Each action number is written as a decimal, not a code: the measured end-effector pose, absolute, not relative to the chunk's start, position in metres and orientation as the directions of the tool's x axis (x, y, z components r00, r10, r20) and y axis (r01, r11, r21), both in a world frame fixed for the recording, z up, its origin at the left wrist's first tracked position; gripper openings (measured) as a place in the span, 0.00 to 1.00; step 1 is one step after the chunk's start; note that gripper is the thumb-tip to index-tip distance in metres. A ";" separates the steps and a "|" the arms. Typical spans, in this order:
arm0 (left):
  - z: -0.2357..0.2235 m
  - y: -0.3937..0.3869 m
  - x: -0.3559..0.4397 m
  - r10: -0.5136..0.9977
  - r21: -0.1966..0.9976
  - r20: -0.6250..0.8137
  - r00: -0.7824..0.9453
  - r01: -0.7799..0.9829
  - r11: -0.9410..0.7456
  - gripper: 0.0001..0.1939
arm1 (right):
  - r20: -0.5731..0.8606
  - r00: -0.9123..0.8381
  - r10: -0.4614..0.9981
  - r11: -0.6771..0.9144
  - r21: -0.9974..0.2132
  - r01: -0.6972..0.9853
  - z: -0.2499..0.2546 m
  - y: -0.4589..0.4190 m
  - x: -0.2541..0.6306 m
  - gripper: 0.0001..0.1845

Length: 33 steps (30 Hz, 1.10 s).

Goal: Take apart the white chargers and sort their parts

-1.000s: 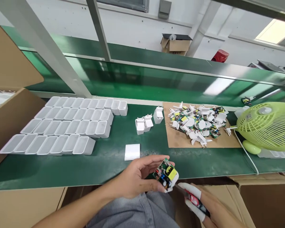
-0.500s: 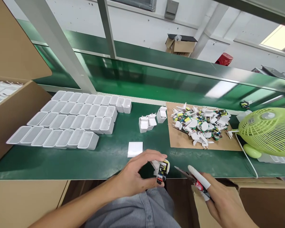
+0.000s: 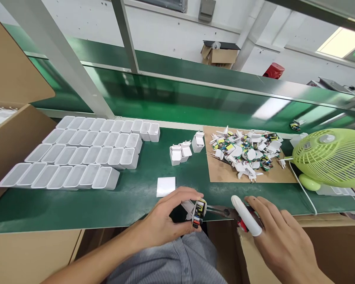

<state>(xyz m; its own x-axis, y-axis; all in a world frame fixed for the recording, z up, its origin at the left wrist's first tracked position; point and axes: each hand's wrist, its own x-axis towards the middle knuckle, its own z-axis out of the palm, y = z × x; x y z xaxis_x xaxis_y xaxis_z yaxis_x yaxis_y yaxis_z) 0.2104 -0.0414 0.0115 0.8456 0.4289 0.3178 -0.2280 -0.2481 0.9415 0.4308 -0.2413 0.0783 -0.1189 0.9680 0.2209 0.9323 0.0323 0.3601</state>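
Observation:
My left hand [image 3: 173, 213] pinches a small circuit board [image 3: 198, 213] with a yellow part and a white plastic plug piece, just past the table's near edge. From the right, my right hand [image 3: 279, 232], with a white cover on a finger, grips long-nose pliers [image 3: 226, 212]. Their tips reach the side of the board; the exact contact point is too small to make out. Behind my left hand a flat white piece [image 3: 165, 186] lies on the green table. Farther back stand a few white cases [image 3: 175, 155] with plug parts in their tops.
Rows of open white cases [image 3: 77, 156] fill the left of the table. At right, a pile of circuit boards with white plug pieces [image 3: 248, 154] lies on a cardboard sheet [image 3: 217, 175]. Beyond it is a green fan [image 3: 331, 157] with a white cord. An open carton [image 3: 32, 122] stands far left.
The board was turned in my left hand and now stands more edge-on. My right hand drew the pliers back, turned over, and brought their tips to the board again.

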 end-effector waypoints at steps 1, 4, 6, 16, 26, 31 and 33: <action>0.012 -0.042 0.210 0.430 0.943 0.311 0.847 -0.218 -0.252 0.34 | 0.224 -0.135 0.965 0.044 0.370 0.928 0.079 -0.241 0.430 0.20; 0.015 -0.042 0.209 0.432 0.944 0.294 0.852 -0.190 -0.269 0.34 | 0.234 -0.161 0.959 0.060 0.387 0.920 0.081 -0.240 0.429 0.23; 0.018 -0.042 0.209 0.424 0.943 0.291 0.857 -0.182 -0.280 0.34 | 0.240 -0.177 0.955 0.070 0.396 0.916 0.080 -0.240 0.428 0.23; 0.018 -0.044 0.208 0.387 0.914 0.359 0.849 -0.235 -0.331 0.36 | 0.247 -0.276 0.929 0.142 0.452 0.881 0.083 -0.237 0.430 0.26; 0.018 -0.043 0.208 0.360 0.909 0.359 0.861 -0.235 -0.343 0.34 | 0.238 -0.317 0.918 0.170 0.486 0.857 0.082 -0.237 0.436 0.31; 0.021 -0.042 0.206 0.335 0.915 0.328 0.883 -0.209 -0.346 0.32 | 0.257 -0.321 0.912 0.172 0.471 0.865 0.083 -0.233 0.436 0.30; 0.023 -0.042 0.205 0.325 0.921 0.303 0.896 -0.188 -0.340 0.32 | 0.251 -0.336 0.908 0.188 0.474 0.860 0.084 -0.232 0.437 0.30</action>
